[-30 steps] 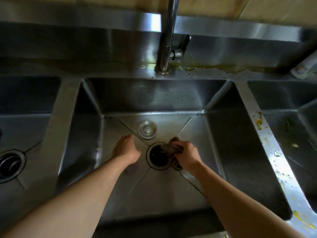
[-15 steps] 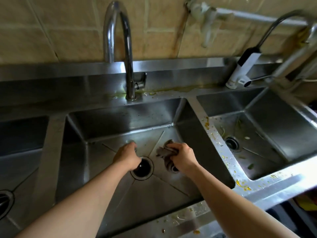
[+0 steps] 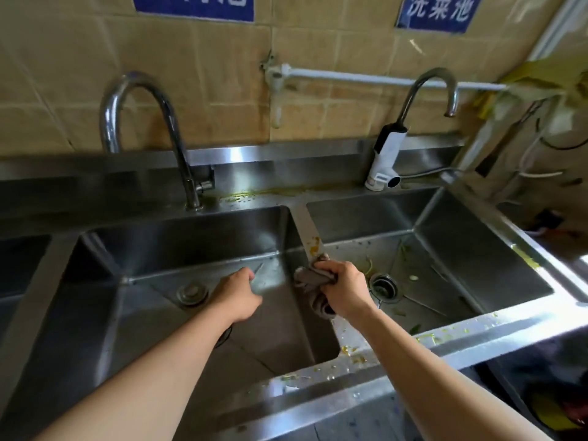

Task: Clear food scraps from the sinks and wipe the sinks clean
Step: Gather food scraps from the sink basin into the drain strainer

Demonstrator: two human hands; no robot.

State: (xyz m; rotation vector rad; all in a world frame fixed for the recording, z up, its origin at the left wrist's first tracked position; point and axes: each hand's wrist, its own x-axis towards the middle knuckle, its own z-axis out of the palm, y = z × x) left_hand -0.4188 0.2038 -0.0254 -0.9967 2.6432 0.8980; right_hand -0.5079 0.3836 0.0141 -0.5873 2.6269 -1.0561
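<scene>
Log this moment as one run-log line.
right hand grips grey rag at divider | left hand empty over middle sink | scraps in right sink

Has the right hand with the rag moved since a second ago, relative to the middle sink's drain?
Yes. The right hand, gripping the rag, has left the drain and gone right, to the divider between the sinks.
</scene>
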